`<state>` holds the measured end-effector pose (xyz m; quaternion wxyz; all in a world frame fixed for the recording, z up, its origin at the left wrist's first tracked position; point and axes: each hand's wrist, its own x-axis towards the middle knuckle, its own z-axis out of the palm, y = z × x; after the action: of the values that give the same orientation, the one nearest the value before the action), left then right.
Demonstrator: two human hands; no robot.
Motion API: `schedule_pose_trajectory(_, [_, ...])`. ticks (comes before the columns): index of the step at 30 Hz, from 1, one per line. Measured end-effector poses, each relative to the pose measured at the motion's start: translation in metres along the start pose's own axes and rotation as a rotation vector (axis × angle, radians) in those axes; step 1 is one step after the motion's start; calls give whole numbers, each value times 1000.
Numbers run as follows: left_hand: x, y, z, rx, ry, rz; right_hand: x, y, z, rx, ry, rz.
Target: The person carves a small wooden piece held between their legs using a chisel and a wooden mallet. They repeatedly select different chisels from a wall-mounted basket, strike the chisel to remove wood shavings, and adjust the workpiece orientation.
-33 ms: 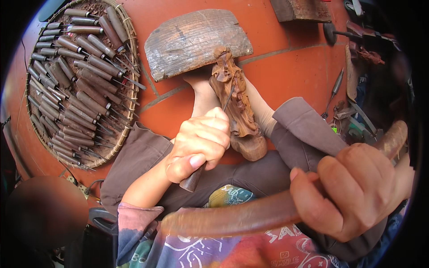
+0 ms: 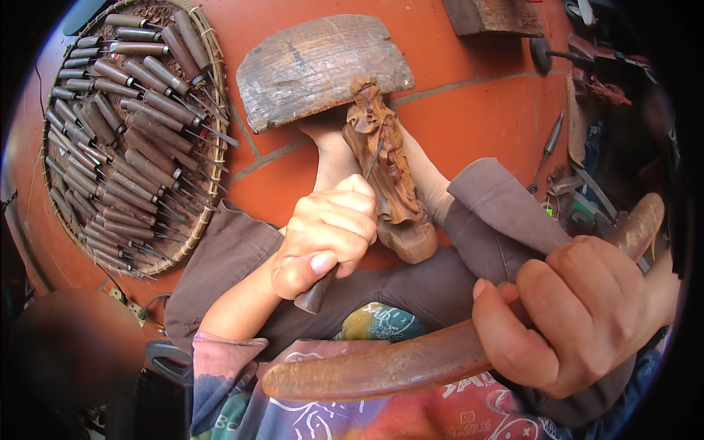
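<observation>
Nearest the camera, right hand (image 2: pixel 579 319) wrapped tight around a long curved reddish-brown wooden mallet stick (image 2: pixel 411 363), which runs low across the view from lower centre up to the right edge. Just beyond, left hand (image 2: pixel 330 231) fisted around the dark wooden handle of a thin metal carving chisel (image 2: pixel 323 282); the blade rises from the fist and its tip sits on the small brown carved wooden figurine (image 2: pixel 389 169). Figurine lies lengthwise between the person's bare feet, its base toward the grey-brown trousers (image 2: pixel 242 249), its head toward a weathered, rounded grey wooden block (image 2: pixel 319 66) on the orange tiled floor (image 2: pixel 469 110). Far left, a round woven bamboo tray (image 2: pixel 209 66) packed with many wooden-handled chisels (image 2: pixel 125 139). Far right, cluttered tools, too dim to tell.
</observation>
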<state>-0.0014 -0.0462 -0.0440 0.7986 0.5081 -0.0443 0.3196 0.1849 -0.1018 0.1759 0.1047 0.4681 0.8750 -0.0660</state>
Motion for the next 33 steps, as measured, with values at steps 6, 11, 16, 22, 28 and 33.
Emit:
schedule_pose_trajectory(6, [1,-7,2,21,-6,17,1,-8,-14,-45,-132,34])
schedule_pose_trajectory(11, [6,-6,5,67,-4,29,-5,-20,-12,-89,-162,147])
schedule_pose_trajectory(16, [12,-8,17,117,30,12,-13,-15,-5,-39,-101,205])
schedule_pose_trajectory(22, [17,-4,26,201,69,-10,-22,4,-9,-13,-109,71])
schedule_pose_trajectory(28, [22,-6,36,251,109,-5,-40,15,7,64,27,10])
schedule_pose_trajectory(33, [24,-10,47,342,130,-19,-51,35,19,0,39,-113])
